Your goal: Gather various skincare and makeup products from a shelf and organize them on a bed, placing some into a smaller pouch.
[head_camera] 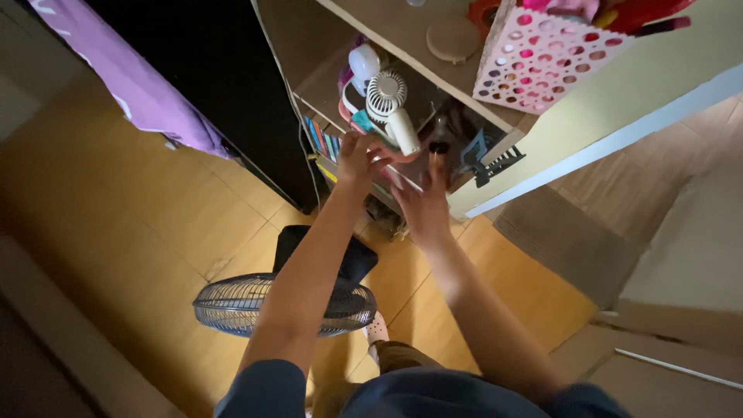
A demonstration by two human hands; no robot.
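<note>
Both arms are stretched up toward a pale wooden shelf unit (542,147). The left hand (360,159) is raised to the lower compartment, its fingers spread and curled beneath a small white handheld fan with a round grille (391,108); whether the fan is actually gripped cannot be told. The right hand (424,203) is held open just beside it, fingers extended upward toward a small dark-capped bottle (439,139), nothing being held. The handheld fan is seen tilted in the lower compartment, among pink and white items. A pink perforated basket (542,58) is set on the shelf above. A dark standing floor fan (279,303) is placed on the wooden floor below the arms.
</note>
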